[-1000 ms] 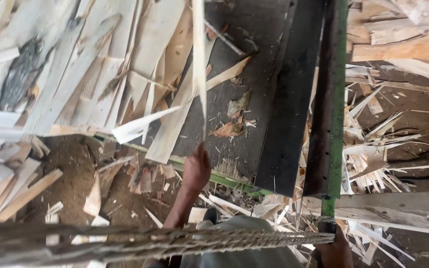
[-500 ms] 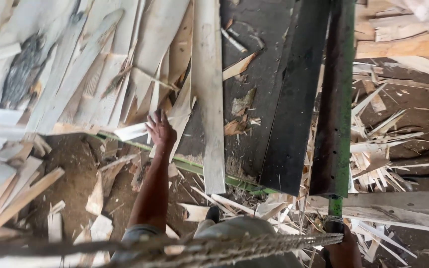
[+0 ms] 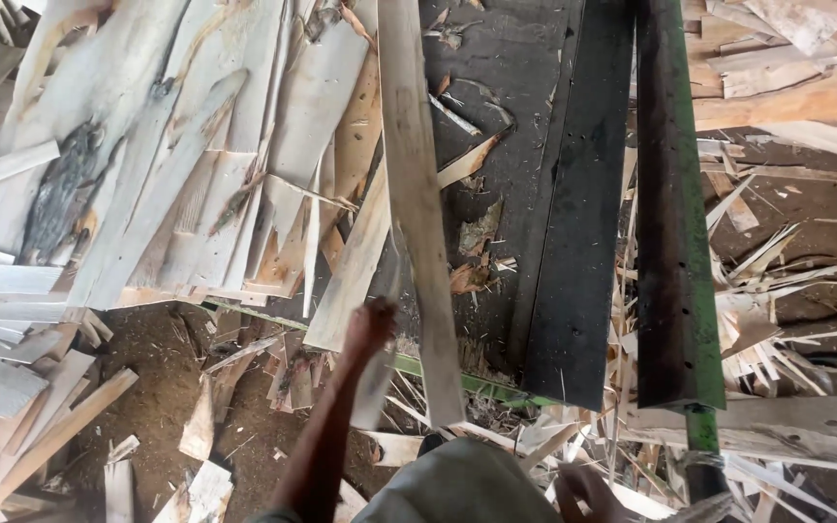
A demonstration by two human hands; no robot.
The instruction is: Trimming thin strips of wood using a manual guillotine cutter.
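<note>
Left hand (image 3: 368, 327) is blurred, fingers curled at the near end of a thin pale veneer strip (image 3: 372, 383); whether it actually clamps the strip can't be told. Just right of the hand, one long pale plank (image 3: 418, 194) runs away across the dark machine bed (image 3: 525, 116). Strip is narrow, light wood, tilted, lower end over the debris. Right hand (image 3: 583, 489) sits low by the frame edge, fingers loosely bent, holding nothing visible. Left of the grip: a veneer sheet pile (image 3: 176, 145), too many to count.
</note>
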